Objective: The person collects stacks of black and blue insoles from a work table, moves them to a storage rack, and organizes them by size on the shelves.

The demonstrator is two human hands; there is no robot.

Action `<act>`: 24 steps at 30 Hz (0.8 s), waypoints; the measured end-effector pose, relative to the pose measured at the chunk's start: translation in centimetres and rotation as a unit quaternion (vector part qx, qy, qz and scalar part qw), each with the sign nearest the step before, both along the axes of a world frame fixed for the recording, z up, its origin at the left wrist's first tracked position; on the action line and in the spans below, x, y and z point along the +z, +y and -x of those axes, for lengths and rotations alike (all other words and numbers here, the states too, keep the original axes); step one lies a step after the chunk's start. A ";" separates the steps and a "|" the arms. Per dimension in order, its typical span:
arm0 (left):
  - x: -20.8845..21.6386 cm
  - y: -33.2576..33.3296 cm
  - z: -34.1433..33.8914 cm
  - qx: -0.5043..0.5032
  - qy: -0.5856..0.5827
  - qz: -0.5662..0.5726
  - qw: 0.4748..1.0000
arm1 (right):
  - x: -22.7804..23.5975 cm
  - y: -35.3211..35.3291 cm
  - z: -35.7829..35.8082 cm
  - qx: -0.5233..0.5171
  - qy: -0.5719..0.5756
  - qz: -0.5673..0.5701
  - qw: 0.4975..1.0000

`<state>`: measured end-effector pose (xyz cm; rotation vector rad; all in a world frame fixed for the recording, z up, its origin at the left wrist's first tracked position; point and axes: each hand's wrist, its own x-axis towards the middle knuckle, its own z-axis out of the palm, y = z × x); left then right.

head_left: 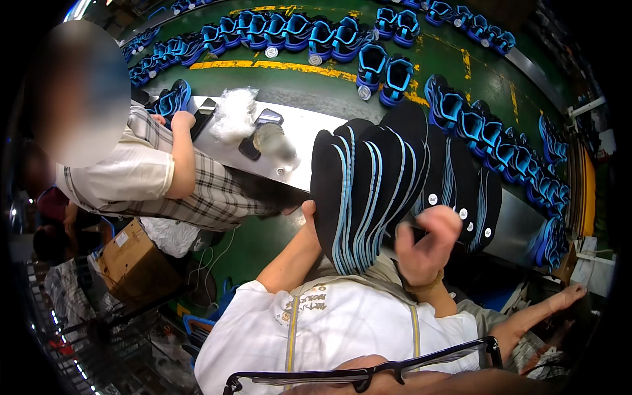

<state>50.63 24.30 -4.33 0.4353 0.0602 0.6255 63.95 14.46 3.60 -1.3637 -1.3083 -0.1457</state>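
Note:
A fanned row of black insoles (359, 191) with light-blue edges stands on end before me, in front of the metal table. My left hand (310, 220) grips the left end of this row, its thumb on the outer side and its other fingers hidden behind the insoles. Somewhat blurred, my right hand (428, 243) is raised beside the right part of the row, thumb and fingers apart, with nothing seen in it. More insoles (484, 204) stand stacked to the right, several bearing round white stickers.
On the pale table (299, 125) lie a clear plastic bag (235, 115) and a dark tool-like object (251, 146). At left, a co-worker (141, 164) handles a blue-black shoe (172, 99). Shoe rows (276, 31) line the green floor; a cardboard box (135, 260) stands lower left. Another person's arm (540, 313) reaches in at right.

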 end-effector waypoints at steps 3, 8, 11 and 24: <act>-0.6 0.4 0.0 -0.004 -0.017 -0.029 0.999 | 2.7 1.6 1.8 0.079 -0.087 0.051 0.992; -0.1 0.3 -0.4 0.015 -0.074 -0.039 0.996 | 3.4 2.5 3.3 0.050 -0.099 0.089 0.990; -0.6 0.2 -0.3 0.024 -0.075 -0.038 0.996 | 3.4 2.7 3.7 0.025 -0.116 0.086 0.989; -0.1 0.2 0.0 0.056 0.019 -0.080 0.995 | 3.4 2.6 3.8 0.029 -0.122 0.074 0.989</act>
